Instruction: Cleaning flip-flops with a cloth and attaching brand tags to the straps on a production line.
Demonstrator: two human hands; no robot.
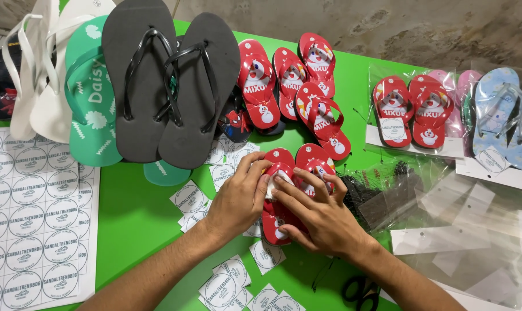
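Red child-size flip-flops point(284, 196), a pair with a snowman print, lie side by side on the green table point(134, 213) at centre frame, toes pointing away from the person. Left hand point(238, 198) rests over the left sandal of the pair; thumb and forefinger pinch a small white sticker point(270, 185) against the strap area. Right hand point(318, 216) lies across both sandals, fingers loosely spread, index fingertip pressing on the same white sticker, thumb tucked along the lower sole. Both hands touch the pair; neither lifts it off the table.

Round white cut-out stickers point(223, 285) lie scattered on the table under and near the forearms. An uncut sheet of round stickers point(33, 224) lies flat at the left edge. Above the hands, four more red snowman sandals point(295, 80) lie loose in a cluster. A large black pair of flip-flops point(168, 80) lies overlapped on a mint-green sandal point(91, 98), with white sandals point(39, 63) further left. To the right, a bagged red pair point(413, 109) on a white card, then pink and pale blue bagged pairs point(506, 118). Empty clear plastic bags point(468, 230) are piled at lower right. A bundle of small black fasteners point(382, 190) sits just right of the right hand. Black scissors point(359, 288) lie near the right forearm, partly cut off by the frame edge.
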